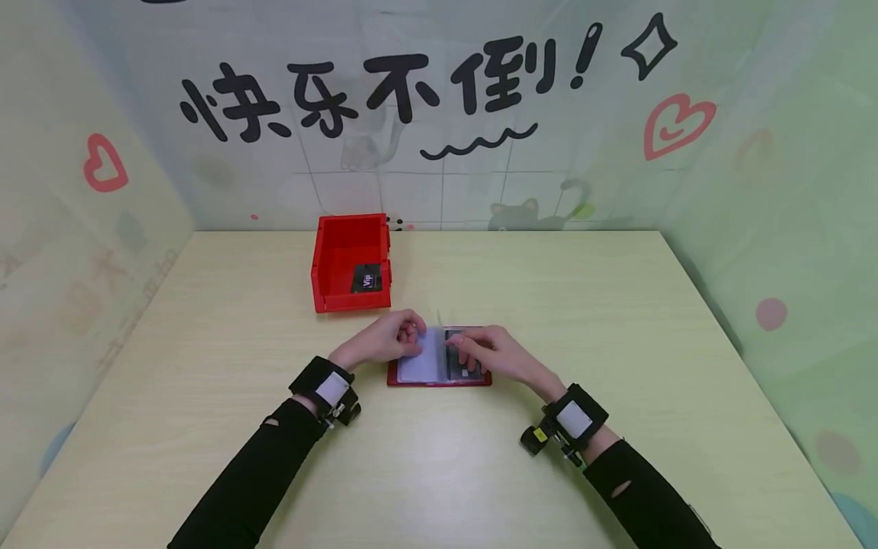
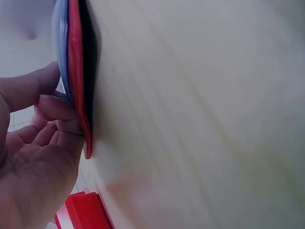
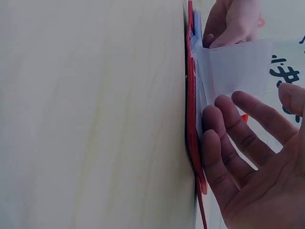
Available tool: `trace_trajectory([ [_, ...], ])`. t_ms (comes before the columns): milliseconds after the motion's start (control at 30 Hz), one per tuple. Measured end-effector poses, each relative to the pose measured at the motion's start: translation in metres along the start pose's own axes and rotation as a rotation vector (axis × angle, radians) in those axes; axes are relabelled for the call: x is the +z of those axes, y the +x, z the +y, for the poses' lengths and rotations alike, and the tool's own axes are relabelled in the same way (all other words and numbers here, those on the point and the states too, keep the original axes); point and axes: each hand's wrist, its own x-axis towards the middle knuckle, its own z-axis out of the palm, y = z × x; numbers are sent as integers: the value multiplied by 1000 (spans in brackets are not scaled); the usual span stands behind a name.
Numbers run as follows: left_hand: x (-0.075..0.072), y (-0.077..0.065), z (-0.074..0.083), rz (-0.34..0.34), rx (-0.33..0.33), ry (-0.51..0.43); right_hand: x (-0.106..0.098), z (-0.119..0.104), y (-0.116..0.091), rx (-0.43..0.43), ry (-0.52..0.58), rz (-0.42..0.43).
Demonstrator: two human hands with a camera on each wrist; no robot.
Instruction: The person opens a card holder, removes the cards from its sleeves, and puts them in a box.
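Observation:
A small card holder [image 1: 439, 383] with a red cover and clear plastic sleeves lies spread on the table. My left hand [image 1: 386, 338] is at its left half, fingers curled and thumb and fingers gripping the edge of the sleeve stack, as the left wrist view shows. One clear sleeve [image 3: 240, 67] stands up from the middle fold. Over the right half, my right hand [image 1: 497, 352] has its fingers loosely extended. In the right wrist view its fingertips [image 3: 212, 117] rest along the sleeves, beside the raised one. A dark card [image 1: 456, 372] shows under that hand.
Behind my left hand stands a red plastic bin [image 1: 351, 300], with a black card marked VIP [image 1: 366, 278] inside. The pale wooden table [image 1: 583, 290] meets printed cloth walls at the back and sides.

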Motion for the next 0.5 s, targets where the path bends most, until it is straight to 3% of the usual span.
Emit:
trace_trajectory([
  [100,0,-1,-2,-11,6,-33,3,0,0,-4,-51,-25],
  [300,-2,-3,-5,-26,-74,-175,6,0,5,-11,-150,-70],
  [500,-1,-4,-3,36,-95,-99,8,0,5,-24,-228,-69],
])
